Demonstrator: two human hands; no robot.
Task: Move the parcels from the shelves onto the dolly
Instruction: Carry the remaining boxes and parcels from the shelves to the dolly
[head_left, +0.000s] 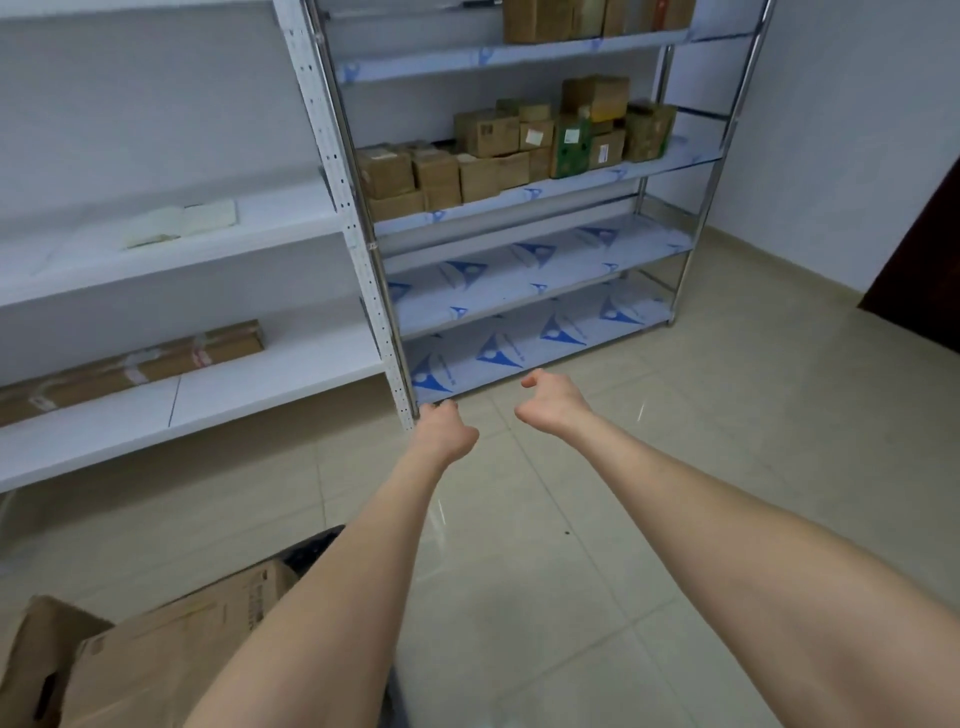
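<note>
Head view: left hand (447, 434) and right hand (553, 402) are stretched forward, fingers loosely curled, holding nothing; brown cardboard parcels (498, 150) stand on the steel shelf (545, 190).

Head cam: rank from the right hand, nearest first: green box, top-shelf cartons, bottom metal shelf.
1. Bottom metal shelf: low, just beyond the right hand.
2. Green box: on the middle shelf, well above the hand.
3. Top-shelf cartons: highest, at the frame's top edge.

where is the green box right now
In the head view, the green box stands on the metal rack's second visible shelf, toward its right end among cardboard parcels.
</note>
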